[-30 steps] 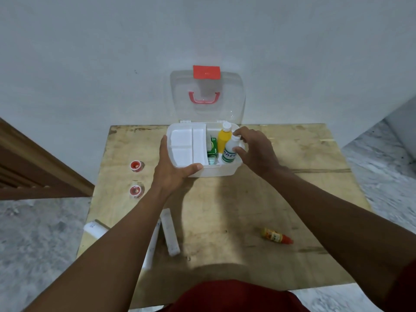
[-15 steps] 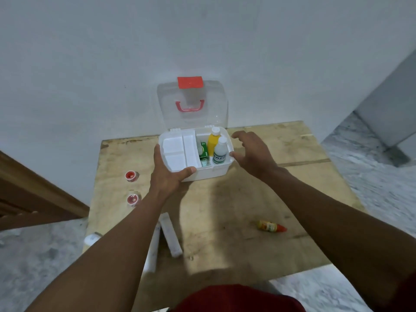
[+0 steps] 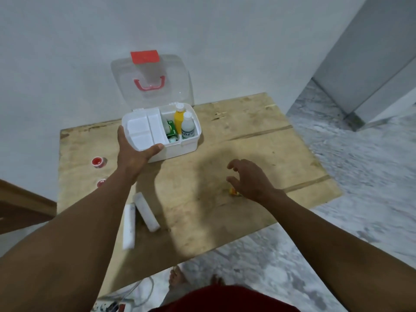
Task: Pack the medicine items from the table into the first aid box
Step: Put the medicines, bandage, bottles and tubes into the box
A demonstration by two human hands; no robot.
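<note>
The white first aid box (image 3: 180, 147) stands open at the back of the wooden table (image 3: 258, 145), its clear lid (image 3: 153, 79) upright against the wall. Inside its right compartment are a yellow bottle (image 3: 179, 119), a white bottle (image 3: 188, 128) and a green packet (image 3: 172, 130). My left hand (image 3: 135, 154) grips the box's front left corner. My right hand (image 3: 249, 179) hovers open, fingers spread, just above a small yellow and red bottle (image 3: 235, 192), which it mostly hides. Two white tubes (image 3: 146, 212) (image 3: 129, 226) lie near the front left.
Two small red-capped jars (image 3: 98, 161) (image 3: 101, 182) sit at the table's left edge. The wall is right behind the box. Below the table's front edge are my feet (image 3: 177, 278), a power strip with cable (image 3: 112, 306) and marble floor.
My right hand let go of the white bottle in the box and moved back toward me and down, over the small bottle on the table. The left hand stays on the box. The camera shifted.
</note>
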